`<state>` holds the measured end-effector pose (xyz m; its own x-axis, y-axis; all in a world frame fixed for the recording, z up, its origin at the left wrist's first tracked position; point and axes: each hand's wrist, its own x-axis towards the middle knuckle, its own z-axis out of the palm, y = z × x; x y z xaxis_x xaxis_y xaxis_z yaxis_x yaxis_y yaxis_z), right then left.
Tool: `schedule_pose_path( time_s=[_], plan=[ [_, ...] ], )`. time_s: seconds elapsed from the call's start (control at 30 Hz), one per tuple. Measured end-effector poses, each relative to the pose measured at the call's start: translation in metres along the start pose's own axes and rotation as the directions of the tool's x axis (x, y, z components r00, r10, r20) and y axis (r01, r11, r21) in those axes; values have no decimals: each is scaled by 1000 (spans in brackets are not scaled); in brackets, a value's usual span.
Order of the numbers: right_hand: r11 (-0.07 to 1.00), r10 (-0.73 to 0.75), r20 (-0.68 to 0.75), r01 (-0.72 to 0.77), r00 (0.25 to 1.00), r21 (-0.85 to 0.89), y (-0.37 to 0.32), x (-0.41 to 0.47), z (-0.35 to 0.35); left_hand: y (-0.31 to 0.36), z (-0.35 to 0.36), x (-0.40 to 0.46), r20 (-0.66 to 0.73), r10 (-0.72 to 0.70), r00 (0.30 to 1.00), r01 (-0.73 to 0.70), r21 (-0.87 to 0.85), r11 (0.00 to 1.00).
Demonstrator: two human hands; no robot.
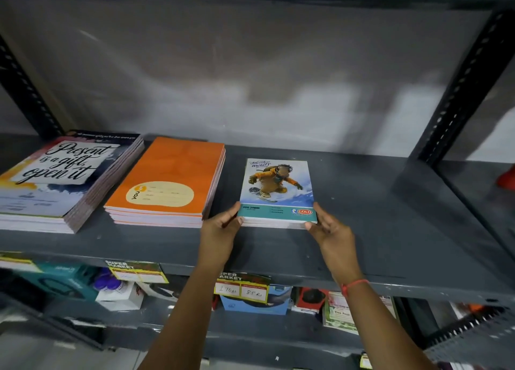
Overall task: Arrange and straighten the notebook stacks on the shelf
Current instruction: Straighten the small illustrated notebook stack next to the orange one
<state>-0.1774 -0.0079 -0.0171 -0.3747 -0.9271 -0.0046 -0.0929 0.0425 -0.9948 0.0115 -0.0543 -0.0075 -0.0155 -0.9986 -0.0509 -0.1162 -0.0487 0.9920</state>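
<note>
On the grey metal shelf (362,202), the small snowboarder notebook stack (277,192) lies flat near the middle. The left hand (223,230) pinches its near corner at 7 o'clock, and the right hand (331,230) pinches the one at 5 o'clock, fingers closed lightly on the stack's edges. At 9 o'clock of it lies the orange notebook stack (167,183), then the "Present is a gift" notebook stack (64,177). A red thread (354,284) circles the right wrist.

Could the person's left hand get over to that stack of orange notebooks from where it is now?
Probably yes. The left hand grips the small snowboarder-cover notebook stack, right beside the orange notebook stack, with only bare grey metal shelf between them.
</note>
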Motion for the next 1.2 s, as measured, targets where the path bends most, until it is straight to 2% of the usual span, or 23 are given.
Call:
schedule_pose_path(
  time_s=[0.43,0.87,1.1,1.2],
  plan=[
    [1000,17,-89,-19,996,-21,-3,-1,5,-3,5,1,-69,-12,998,12,-6,1000],
    [997,-36,-155,26,987,-67,1,2,8,-9,10,6,-159,14,987,-8,36,999],
    [988,-83,-199,55,977,-142,6,1,11,-13,10,6,-173,43,984,-38,34,999],
    [993,-70,-194,49,978,-111,7,4,10,-12,8,10,-145,71,987,-70,15,997]
  ],
)
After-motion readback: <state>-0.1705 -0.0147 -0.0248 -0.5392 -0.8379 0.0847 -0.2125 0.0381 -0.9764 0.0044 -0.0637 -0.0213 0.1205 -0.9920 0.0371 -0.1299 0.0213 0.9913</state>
